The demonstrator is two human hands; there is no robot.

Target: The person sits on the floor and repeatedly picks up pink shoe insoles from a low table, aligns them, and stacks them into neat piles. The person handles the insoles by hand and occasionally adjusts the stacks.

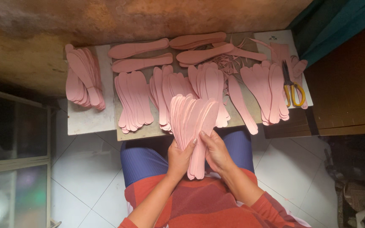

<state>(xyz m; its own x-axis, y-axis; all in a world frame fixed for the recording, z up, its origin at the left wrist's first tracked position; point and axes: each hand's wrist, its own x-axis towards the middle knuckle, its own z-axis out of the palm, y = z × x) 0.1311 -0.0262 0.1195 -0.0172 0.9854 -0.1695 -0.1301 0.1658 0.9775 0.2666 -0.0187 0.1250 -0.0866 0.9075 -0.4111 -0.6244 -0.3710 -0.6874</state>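
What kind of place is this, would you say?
Probably a small home shoemaking workshop: fanned pink insole cutouts on a low bench, yellow-handled scissors, and both hands holding another stack of insoles above a tiled floor.

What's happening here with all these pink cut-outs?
A seated person holds a fanned stack of pink insole-shaped pieces over their lap, the left hand gripping it from one side and the right hand from the other. On the low table in front lie more piles of the same pink pieces, some fanned, some lying crosswise at the back. A pair of yellow-handled scissors rests at the table's right end, beside thin pink trimmings.
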